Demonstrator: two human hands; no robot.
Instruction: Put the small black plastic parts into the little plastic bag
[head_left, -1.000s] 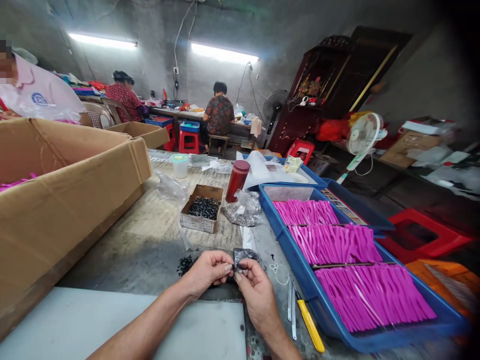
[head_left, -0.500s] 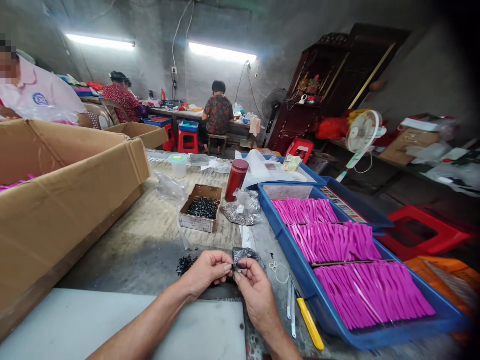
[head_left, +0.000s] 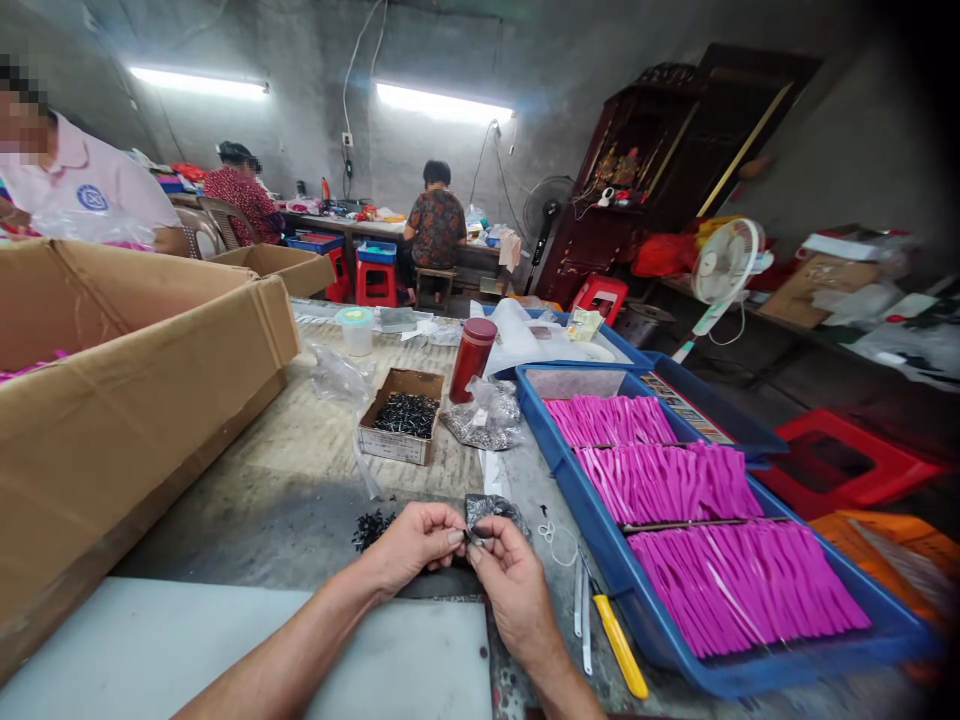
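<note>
My left hand (head_left: pixel 421 545) and my right hand (head_left: pixel 514 580) meet over the near part of the table, thumb and forefinger of each pinched together. Between the fingertips is a small black piece (head_left: pixel 466 536), mostly covered, so its exact kind does not show. Just beyond my left hand lies a loose pile of small black parts (head_left: pixel 370 528), partly hidden by it. A plastic bag (head_left: pixel 495 508) with dark contents rests behind my right fingers. Farther off, a small cardboard box (head_left: pixel 391 447) holds many black pieces with shiny bits among them.
A large cardboard box (head_left: pixel 150 400) stands at left. On the right, a blue tray (head_left: pixel 559 450) holds rows of magenta strips (head_left: pixel 742 590). A yellow-handled tool (head_left: pixel 621 648), a red flask (head_left: pixel 473 360) and a bag of metallic bits (head_left: pixel 484 425) lie around. Several people sit beyond.
My hands keep nearly the same pinch and place. The person in pink at the far left has leaned slightly to the right. The view has shifted a little.
</note>
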